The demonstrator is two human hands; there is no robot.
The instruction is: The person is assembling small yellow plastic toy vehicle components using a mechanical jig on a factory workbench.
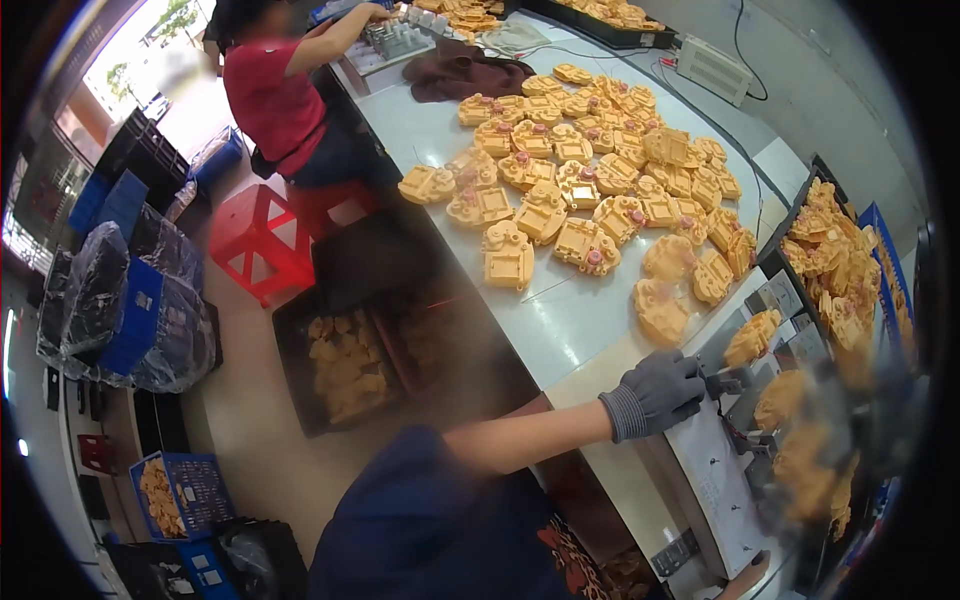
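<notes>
My left hand [655, 395], in a grey knit glove, reaches across the table's near edge to a bench fixture [715, 480]. Its fingers are curled beside a dark knob-like part [730, 382] of the fixture; what they close on is hidden. A small part of my right hand [745, 577] shows at the fixture's lower end, its fingers mostly out of sight. Yellow plastic housings [753, 337] sit on the fixture's far side, some blurred. Just beyond my left hand lie more yellow housings [660, 312] on the table [560, 335].
Many housings, some with pinkish parts, spread over the table. A black bin [790, 265] of yellow pieces stands right. A brown cloth [465, 72] and a power unit [712, 70] lie farther back. A co-worker [275, 95] works far left, near a red stool [262, 240].
</notes>
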